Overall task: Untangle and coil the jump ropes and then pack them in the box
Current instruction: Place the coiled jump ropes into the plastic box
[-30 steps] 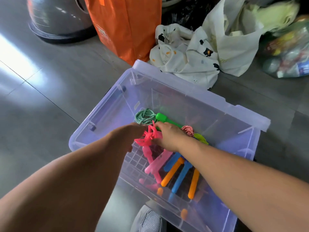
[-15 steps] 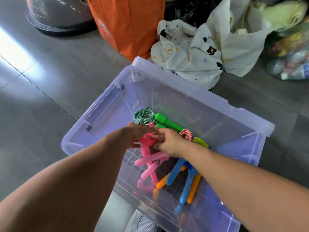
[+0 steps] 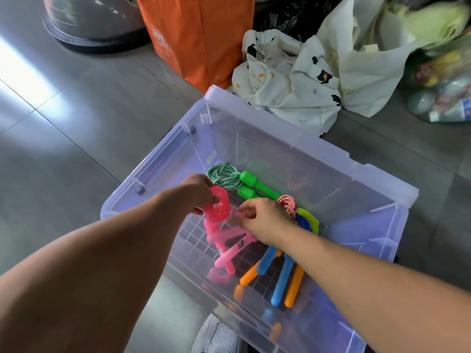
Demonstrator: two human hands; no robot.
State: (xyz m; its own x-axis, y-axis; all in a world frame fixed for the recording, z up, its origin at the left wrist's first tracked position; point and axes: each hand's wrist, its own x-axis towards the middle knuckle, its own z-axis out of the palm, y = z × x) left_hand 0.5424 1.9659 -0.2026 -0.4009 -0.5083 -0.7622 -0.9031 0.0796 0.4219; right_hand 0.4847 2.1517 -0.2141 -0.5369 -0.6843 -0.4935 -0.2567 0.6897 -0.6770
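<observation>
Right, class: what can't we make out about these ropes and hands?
Head view only.
Red-and-white twisted rope: which handles it joins, hidden under the right hand.
Grey mesh shoe: cut off by the bottom edge.
Left hand: fingers partly hidden behind the coiled pink plastic jump rope.

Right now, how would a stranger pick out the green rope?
Find the clear box on the floor. Inside, just beyond the left hand gripping the pink rope, lies the green rope. It alone has green handles and a green-and-white twisted cord.

orange bag (image 3: pixel 201 34), spotted cloth (image 3: pixel 288 80), grey shoe (image 3: pixel 219 337)
</observation>
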